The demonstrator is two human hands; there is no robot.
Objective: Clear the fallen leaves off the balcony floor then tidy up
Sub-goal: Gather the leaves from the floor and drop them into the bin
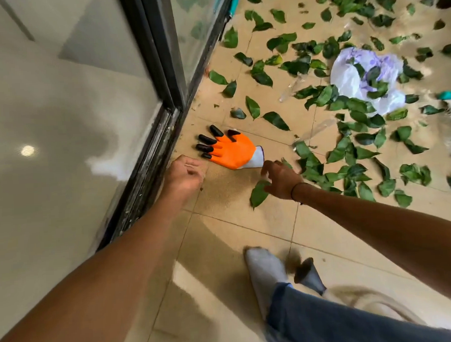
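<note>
An orange glove (pixel 231 150) with black claw tips lies flat on the tiled floor (pixel 222 239), beside the sliding door track (pixel 151 172). The left hand (pixel 184 174) is just at its 8 o'clock, fingers curled in and holding nothing. The right hand (pixel 282 179) is at its 4 o'clock, fingers bent and a little apart, fingertips almost at the white cuff. Green leaves (pixel 346 107) are scattered from 12 to 4 o'clock of the glove.

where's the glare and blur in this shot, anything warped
Head view: a round lamp reflection glares on the glossy indoor floor behind the glass door; the socked foot and right-edge leaves are motion-blurred; the wide lens bows the door frame; the orange glove stays sharp.
</note>
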